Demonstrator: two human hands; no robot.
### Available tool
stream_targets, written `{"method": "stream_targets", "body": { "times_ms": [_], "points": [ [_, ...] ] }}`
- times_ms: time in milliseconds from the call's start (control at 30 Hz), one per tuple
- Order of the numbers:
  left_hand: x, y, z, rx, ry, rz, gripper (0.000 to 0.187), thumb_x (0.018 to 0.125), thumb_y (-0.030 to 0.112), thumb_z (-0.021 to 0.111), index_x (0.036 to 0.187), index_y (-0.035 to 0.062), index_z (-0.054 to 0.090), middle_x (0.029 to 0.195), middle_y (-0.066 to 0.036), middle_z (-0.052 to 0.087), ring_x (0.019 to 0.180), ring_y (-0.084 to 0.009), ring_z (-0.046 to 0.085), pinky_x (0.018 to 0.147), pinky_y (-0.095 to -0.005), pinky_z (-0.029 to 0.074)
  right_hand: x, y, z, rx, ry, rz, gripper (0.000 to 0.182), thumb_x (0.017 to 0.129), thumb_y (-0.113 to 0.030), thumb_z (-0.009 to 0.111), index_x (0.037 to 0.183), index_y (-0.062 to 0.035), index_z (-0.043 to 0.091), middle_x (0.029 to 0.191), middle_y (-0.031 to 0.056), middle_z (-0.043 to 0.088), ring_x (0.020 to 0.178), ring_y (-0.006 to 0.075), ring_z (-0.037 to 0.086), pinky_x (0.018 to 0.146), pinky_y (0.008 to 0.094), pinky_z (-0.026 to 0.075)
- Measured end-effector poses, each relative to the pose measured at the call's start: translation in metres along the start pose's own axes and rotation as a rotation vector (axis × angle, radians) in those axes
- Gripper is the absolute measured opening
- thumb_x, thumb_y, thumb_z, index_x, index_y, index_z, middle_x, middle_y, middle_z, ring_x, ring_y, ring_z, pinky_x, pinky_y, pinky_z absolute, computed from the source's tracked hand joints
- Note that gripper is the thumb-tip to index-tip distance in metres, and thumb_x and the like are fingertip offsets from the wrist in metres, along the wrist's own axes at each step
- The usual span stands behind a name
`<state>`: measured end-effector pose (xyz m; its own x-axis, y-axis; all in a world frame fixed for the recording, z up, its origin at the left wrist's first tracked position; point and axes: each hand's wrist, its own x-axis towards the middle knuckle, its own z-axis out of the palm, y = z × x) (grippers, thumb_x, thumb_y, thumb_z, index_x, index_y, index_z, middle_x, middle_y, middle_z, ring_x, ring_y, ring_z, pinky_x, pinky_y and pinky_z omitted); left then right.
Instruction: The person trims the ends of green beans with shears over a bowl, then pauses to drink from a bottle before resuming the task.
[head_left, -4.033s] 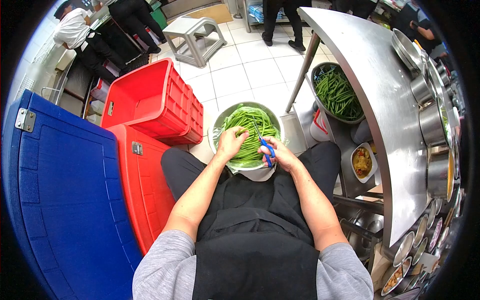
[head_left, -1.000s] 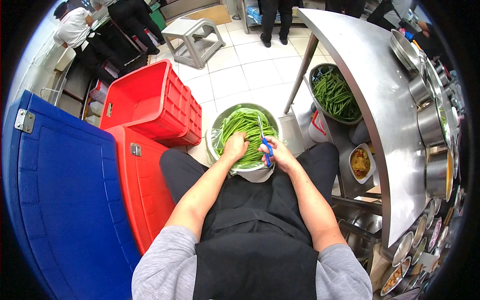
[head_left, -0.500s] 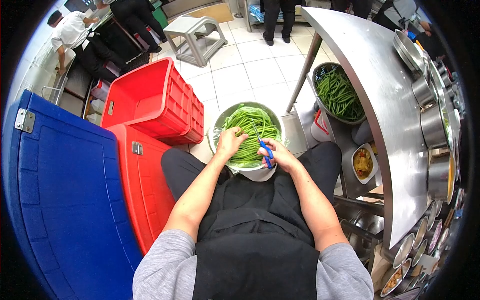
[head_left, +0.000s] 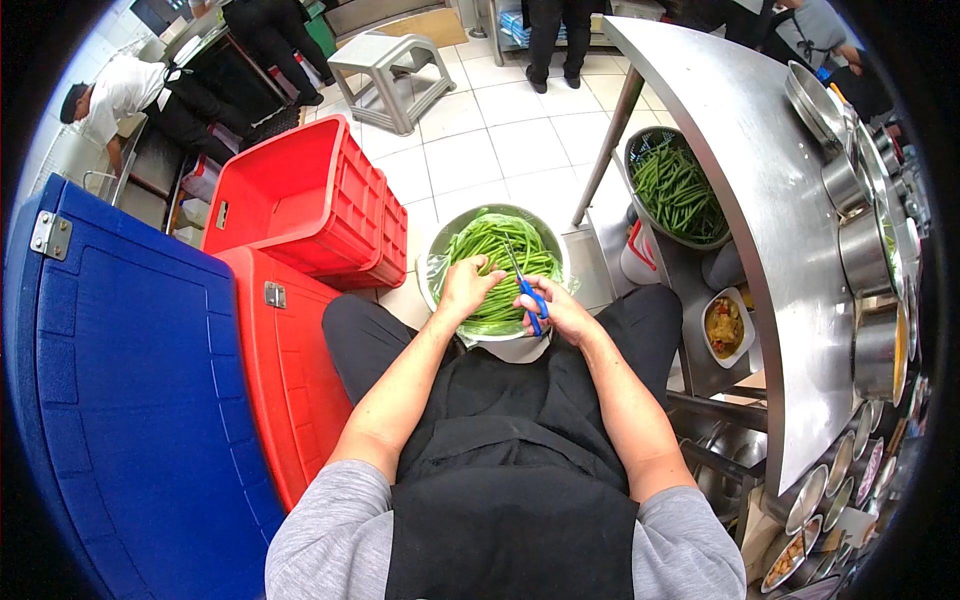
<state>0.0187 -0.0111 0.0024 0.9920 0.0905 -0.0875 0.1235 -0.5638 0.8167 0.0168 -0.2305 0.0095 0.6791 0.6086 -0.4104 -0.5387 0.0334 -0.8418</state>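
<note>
At the bowl of beans before you, your right hand has fingers clamped on the scissors; your left hand is over the beans, its pinch unclear. Farther left stand red crates; beyond them, a stool.

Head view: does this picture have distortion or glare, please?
Head view: strong fisheye distortion, with black corners and the steel table edge bowed; also in the head view, pale sheen on its top, while the blue-handled scissors remain distinguishable.
</note>
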Motion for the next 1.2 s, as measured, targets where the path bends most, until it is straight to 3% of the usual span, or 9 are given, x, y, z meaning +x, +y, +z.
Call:
{"method": "stream_targets", "body": {
  "times_ms": [167,267,333,367,433,467,733,800,1200],
  "points": [
    [-0.001,0.000,0.001,0.015,-0.015,-0.009,0.029,0.079,0.028,0.078,0.085,0.0020,0.067,0.070,-0.011,0.066,0.067,-0.0166,0.064,0.064,-0.0343,0.049,0.002,0.004,-0.001,-0.023,0.000,-0.018,0.056,0.090,-0.023,0.070,0.136,-0.0038,0.044,0.098,0.0052,0.060,0.072,0.0124,0.061,0.061,0.0280,0.053],
    [0.003,-0.011,0.006,0.029,-0.003,0.021,0.025,0.086,0.026,0.072,0.087,0.0031,0.063,0.070,-0.007,0.063,0.059,-0.0149,0.058,0.058,-0.0318,0.048,0.003,0.007,-0.002,-0.043,0.001,-0.020,0.055,0.091,-0.023,0.070,0.135,-0.0035,0.045,0.097,0.0050,0.061,0.069,0.0126,0.061,0.060,0.0282,0.053],
    [0.006,-0.018,0.010,-0.792,-0.016,-0.308,0.015,0.095,0.019,0.061,0.092,0.0051,0.057,0.075,-0.005,0.060,0.058,-0.0122,0.054,0.053,-0.0271,0.046,0.003,0.006,-0.002,-0.052,0.019,-0.010,0.055,0.090,-0.024,0.070,0.135,-0.0035,0.045,0.097,0.0051,0.061,0.068,0.0129,0.061,0.060,0.0283,0.053],
    [0.009,-0.021,0.011,-0.792,-0.016,-0.306,0.015,0.095,0.019,0.061,0.092,0.0051,0.057,0.075,-0.005,0.060,0.058,-0.0122,0.054,0.053,-0.0271,0.046,0.002,0.004,-0.002,-0.030,0.031,0.023,0.056,0.090,-0.025,0.071,0.135,-0.0039,0.045,0.098,0.0057,0.061,0.067,0.0134,0.061,0.059,0.0286,0.053],
    [0.006,-0.028,0.012,-1.213,0.087,-0.362,0.008,0.100,0.014,0.052,0.099,0.0063,0.053,0.083,-0.006,0.059,0.062,-0.0114,0.054,0.050,-0.0234,0.045,-0.003,0.007,0.001,-0.005,0.041,0.065,0.057,0.089,-0.026,0.072,0.135,-0.0044,0.045,0.100,0.0063,0.062,0.066,0.0140,0.061,0.059,0.0288,0.054],
    [0.007,-0.032,0.012,-1.279,0.090,-0.374,0.009,0.100,0.013,0.053,0.097,0.0049,0.055,0.085,-0.008,0.060,0.067,-0.0137,0.057,0.052,-0.0257,0.046,-0.004,0.008,0.001,-0.002,0.021,0.076,0.056,0.089,-0.029,0.072,0.133,-0.0063,0.046,0.098,0.0054,0.062,0.066,0.0146,0.062,0.058,0.0287,0.054],
    [0.006,-0.017,0.021,-1.367,0.146,-0.328,0.008,0.098,0.012,0.055,0.100,0.0040,0.057,0.090,-0.008,0.060,0.071,-0.0150,0.058,0.057,-0.0264,0.047,0.004,0.007,-0.001,0.121,-0.075,0.072,0.048,0.093,-0.032,0.067,0.131,-0.0102,0.046,0.102,0.0068,0.062,0.069,0.0182,0.064,0.060,0.0299,0.055],
    [0.005,-0.015,0.024,-1.362,0.133,-0.307,0.008,0.098,0.012,0.056,0.100,0.0038,0.056,0.091,-0.008,0.060,0.073,-0.0150,0.058,0.058,-0.0266,0.047,0.003,0.007,-0.001,0.136,-0.091,0.050,0.057,0.088,-0.038,0.071,0.130,-0.0098,0.046,0.101,0.0052,0.062,0.069,0.0154,0.064,0.061,0.0293,0.056],
    [0.001,-0.013,0.032,-1.392,0.102,-0.288,0.011,0.098,0.015,0.056,0.098,0.0040,0.058,0.093,-0.009,0.061,0.073,-0.0160,0.058,0.059,-0.0277,0.046,0.004,0.006,0.002,0.055,-0.058,0.026,0.052,0.090,-0.029,0.071,0.130,-0.0071,0.047,0.099,0.0041,0.062,0.068,0.0136,0.062,0.060,0.0279,0.053]
  ]
}}
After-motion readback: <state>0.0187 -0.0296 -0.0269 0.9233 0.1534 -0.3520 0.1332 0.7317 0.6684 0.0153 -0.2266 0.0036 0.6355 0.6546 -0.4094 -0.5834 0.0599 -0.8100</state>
